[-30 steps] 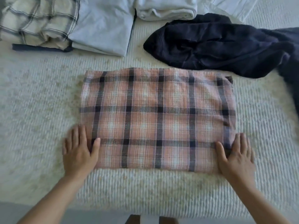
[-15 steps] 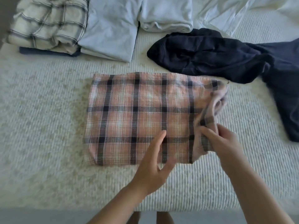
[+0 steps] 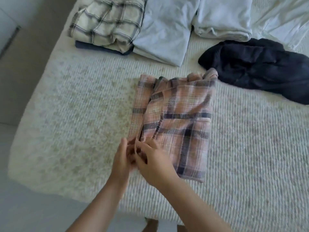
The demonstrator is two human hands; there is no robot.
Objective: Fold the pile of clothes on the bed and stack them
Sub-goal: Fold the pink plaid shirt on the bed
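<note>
A pink plaid shirt (image 3: 180,124) lies on the cream textured bed cover (image 3: 70,118), its right half folded over the left into a narrow upright rectangle. Both hands meet at its near left corner. My right hand (image 3: 153,163) pinches the folded-over edge there. Beside it my left hand (image 3: 122,158) has straight fingers that touch the same corner. A crumpled dark navy garment (image 3: 260,67) lies unfolded to the far right of the shirt. The hands are motion-blurred.
Folded clothes sit along the far side: a cream plaid shirt (image 3: 107,22) on a dark blue item (image 3: 93,46), a light grey garment (image 3: 163,30) and a white one (image 3: 224,19). A white sheet (image 3: 284,19) lies at the far right. The bed's left edge drops to the floor (image 3: 16,72).
My right hand carried the shirt's right edge across to the left, folding it in half. My left hand moved from the shirt's middle to the near left corner.
</note>
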